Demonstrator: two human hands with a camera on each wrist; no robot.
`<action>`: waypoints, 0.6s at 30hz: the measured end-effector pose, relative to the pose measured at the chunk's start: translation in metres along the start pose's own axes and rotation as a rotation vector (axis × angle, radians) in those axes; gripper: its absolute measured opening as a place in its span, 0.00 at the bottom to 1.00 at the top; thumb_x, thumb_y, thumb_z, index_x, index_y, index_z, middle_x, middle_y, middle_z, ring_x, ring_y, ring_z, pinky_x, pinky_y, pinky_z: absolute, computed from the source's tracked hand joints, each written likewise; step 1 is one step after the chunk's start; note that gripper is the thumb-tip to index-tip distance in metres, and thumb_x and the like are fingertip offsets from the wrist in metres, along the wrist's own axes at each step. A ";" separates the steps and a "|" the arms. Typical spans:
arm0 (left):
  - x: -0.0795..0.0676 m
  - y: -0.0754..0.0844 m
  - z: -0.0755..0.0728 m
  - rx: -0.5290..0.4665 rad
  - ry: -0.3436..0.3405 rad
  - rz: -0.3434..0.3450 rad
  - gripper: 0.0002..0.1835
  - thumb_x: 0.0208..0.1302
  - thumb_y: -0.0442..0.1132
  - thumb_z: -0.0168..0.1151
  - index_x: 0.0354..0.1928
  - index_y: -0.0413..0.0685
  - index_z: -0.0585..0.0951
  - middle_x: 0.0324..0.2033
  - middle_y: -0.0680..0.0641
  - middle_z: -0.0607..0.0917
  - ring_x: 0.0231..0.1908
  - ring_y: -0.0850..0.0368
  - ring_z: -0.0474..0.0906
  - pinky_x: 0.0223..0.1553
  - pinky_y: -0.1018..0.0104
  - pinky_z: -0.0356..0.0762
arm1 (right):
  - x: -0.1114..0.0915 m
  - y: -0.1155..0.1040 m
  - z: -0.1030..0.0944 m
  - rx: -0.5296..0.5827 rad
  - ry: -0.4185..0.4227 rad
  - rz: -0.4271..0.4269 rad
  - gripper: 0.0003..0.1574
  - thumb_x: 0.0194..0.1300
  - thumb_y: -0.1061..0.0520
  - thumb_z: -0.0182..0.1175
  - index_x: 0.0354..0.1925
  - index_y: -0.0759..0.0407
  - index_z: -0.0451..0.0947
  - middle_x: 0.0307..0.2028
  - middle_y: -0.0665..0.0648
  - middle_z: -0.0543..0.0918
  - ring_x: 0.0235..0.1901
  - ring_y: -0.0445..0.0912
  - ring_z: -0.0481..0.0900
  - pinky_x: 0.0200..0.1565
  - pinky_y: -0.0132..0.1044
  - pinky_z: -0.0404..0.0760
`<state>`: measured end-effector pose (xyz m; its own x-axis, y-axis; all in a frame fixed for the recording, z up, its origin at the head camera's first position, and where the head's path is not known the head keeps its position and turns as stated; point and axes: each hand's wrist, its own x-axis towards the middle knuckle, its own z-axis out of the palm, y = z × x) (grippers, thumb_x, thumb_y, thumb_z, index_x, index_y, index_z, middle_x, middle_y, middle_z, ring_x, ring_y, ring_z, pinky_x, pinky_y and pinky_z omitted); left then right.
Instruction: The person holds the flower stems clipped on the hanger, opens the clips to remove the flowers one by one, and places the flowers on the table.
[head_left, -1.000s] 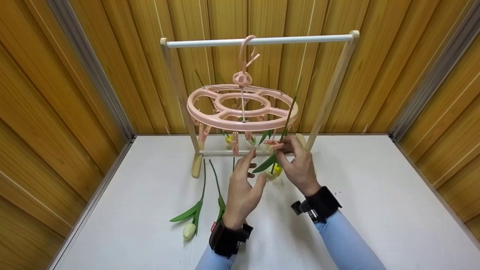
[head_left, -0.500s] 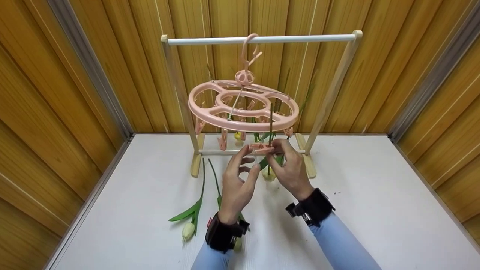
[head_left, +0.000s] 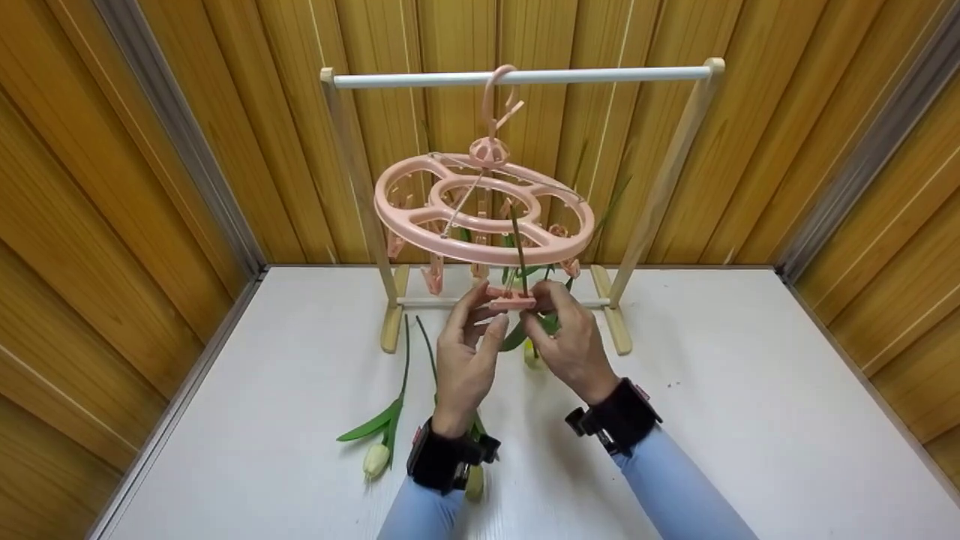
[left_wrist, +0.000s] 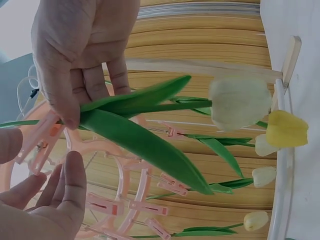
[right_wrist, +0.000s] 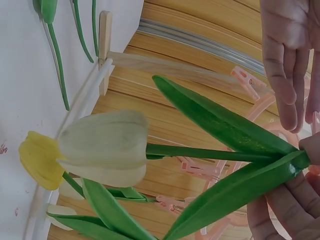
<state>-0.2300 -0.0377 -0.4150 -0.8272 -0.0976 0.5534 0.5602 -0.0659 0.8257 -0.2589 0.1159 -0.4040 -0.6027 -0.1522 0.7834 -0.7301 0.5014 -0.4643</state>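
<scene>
In the head view my right hand pinches the green stem of a white tulip just beside a pink clothes peg. The bloom hangs downward and the stem's end rises in front of the ring. My left hand is at the peg's other end, its thumb and a finger on the peg's handles in the left wrist view. The stem crosses at the peg's jaws; whether they grip it is hidden by my right thumb. The peg hangs from a pink oval drying hanger.
The hanger hooks over the white bar of a wooden stand. More tulips hang from its pegs behind, including a yellow tulip. Loose tulips lie on the white table, one a white tulip at left.
Both hands have moved left with the peg and tulip, and my left hand has come up to the peg. The hanger has turned and tilted, and the stem has swung to lean left.
</scene>
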 end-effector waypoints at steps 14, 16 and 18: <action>0.004 0.001 0.001 -0.076 0.031 -0.011 0.18 0.76 0.31 0.58 0.62 0.31 0.73 0.52 0.36 0.83 0.51 0.52 0.84 0.49 0.62 0.83 | -0.001 -0.005 0.000 0.030 -0.094 0.009 0.22 0.62 0.65 0.72 0.51 0.66 0.74 0.41 0.59 0.85 0.39 0.50 0.85 0.43 0.46 0.84; 0.004 0.002 0.001 -0.084 0.029 -0.018 0.18 0.76 0.31 0.58 0.62 0.31 0.73 0.52 0.36 0.82 0.50 0.52 0.84 0.49 0.62 0.83 | -0.001 -0.003 -0.001 0.052 -0.110 0.003 0.24 0.61 0.64 0.73 0.51 0.67 0.74 0.41 0.59 0.85 0.39 0.50 0.85 0.43 0.45 0.84; 0.004 0.002 0.001 -0.083 0.030 -0.023 0.17 0.76 0.31 0.57 0.62 0.31 0.73 0.52 0.36 0.82 0.50 0.53 0.84 0.49 0.61 0.83 | -0.002 -0.002 -0.002 0.075 -0.131 0.002 0.25 0.61 0.63 0.74 0.52 0.67 0.75 0.41 0.58 0.85 0.39 0.50 0.85 0.43 0.44 0.83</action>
<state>-0.2322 -0.0375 -0.4112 -0.8391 -0.1243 0.5295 0.5435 -0.1509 0.8258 -0.2553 0.1170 -0.4040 -0.6373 -0.2639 0.7240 -0.7481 0.4374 -0.4991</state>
